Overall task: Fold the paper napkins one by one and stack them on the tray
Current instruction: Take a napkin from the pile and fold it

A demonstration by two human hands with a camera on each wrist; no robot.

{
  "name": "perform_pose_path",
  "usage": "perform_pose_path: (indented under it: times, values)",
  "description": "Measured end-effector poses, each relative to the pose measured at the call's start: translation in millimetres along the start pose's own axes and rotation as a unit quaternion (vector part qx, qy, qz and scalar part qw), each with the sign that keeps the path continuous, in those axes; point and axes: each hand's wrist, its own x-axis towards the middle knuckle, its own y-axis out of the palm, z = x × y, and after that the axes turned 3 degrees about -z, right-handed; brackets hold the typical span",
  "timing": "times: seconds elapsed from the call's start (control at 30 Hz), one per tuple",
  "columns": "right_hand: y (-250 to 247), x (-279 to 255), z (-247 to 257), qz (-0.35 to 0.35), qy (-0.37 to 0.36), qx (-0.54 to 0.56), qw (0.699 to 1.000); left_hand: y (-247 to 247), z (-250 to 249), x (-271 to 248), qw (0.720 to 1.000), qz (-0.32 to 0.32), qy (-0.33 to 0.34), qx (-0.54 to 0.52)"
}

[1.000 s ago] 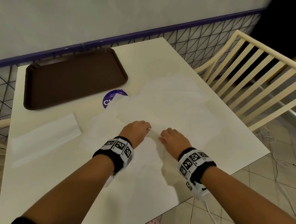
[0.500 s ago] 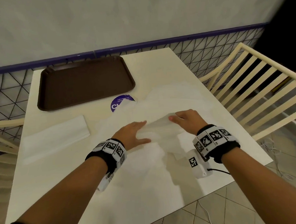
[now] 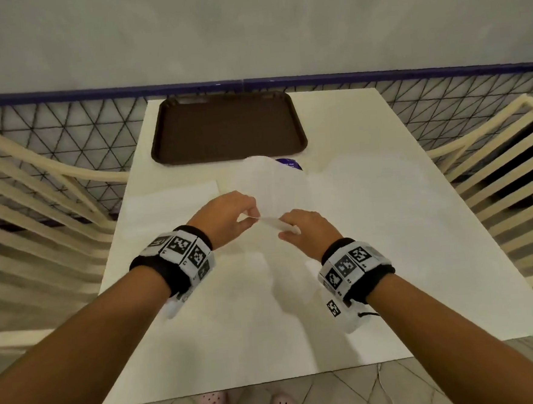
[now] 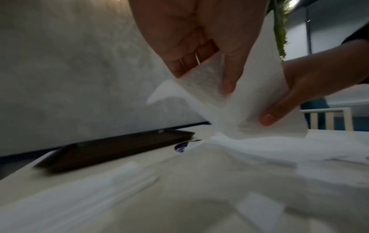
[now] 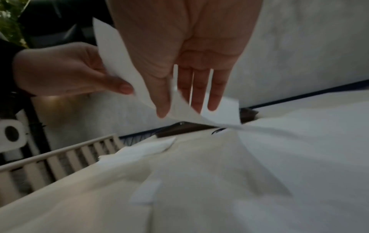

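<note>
A white paper napkin (image 3: 270,189) hangs raised over the middle of the table, its far part trailing onto the other napkins. My left hand (image 3: 253,215) pinches its near edge between thumb and fingers, as the left wrist view shows on the napkin (image 4: 209,82). My right hand (image 3: 287,228) pinches the same edge just to the right; in the right wrist view the sheet (image 5: 179,107) passes between thumb and fingers. The brown tray (image 3: 226,125) lies bare at the table's far edge. One folded napkin (image 3: 170,202) lies flat to the left.
Several unfolded napkins (image 3: 369,201) are spread over the table's right half. A purple sticker (image 3: 287,163) peeks out just before the tray. Cream slatted chairs (image 3: 31,193) flank the table on both sides. A wire-mesh fence and wall stand behind the tray.
The napkin's near edge has risen off the table. My left hand, flat on the napkins half a second ago, now pinches that edge beside my right hand. The head view has swung left.
</note>
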Motion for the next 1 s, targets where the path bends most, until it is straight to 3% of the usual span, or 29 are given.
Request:
perform_pose_path:
  times: [0.17,0.27,0.5,0.67,0.83,1.0]
  values:
    - [48.3,8.3,41.2,0.047,-0.082,-0.043,0.995,-3.3,53.4,-79.4,0.995,0.020,-0.094,-0.021]
    - [74.7,11.0,67.9,0.116,-0.115,-0.066,0.984,1.0,78.0,-121.0,0.983,0.043,-0.173,-0.034]
    - [104.5,18.4,86.0,0.237,-0.105,-0.043,0.965,7.1,115.6,-180.6,0.946,0.057,-0.305,-0.094]
    - [103.4,20.3,76.5,0.238,-0.089,0.028,0.967,4.2,124.6,-189.0,0.911,-0.015,-0.370,-0.184]
    - [94.6,39.7,71.4,0.231,-0.018,0.034,0.972,3.6,142.8,-177.1,0.856,-0.013,-0.444,-0.265]
    - [100.4,63.6,65.6,0.162,0.080,0.200,0.963,-0.8,156.1,-168.7,0.798,0.021,-0.491,-0.350]
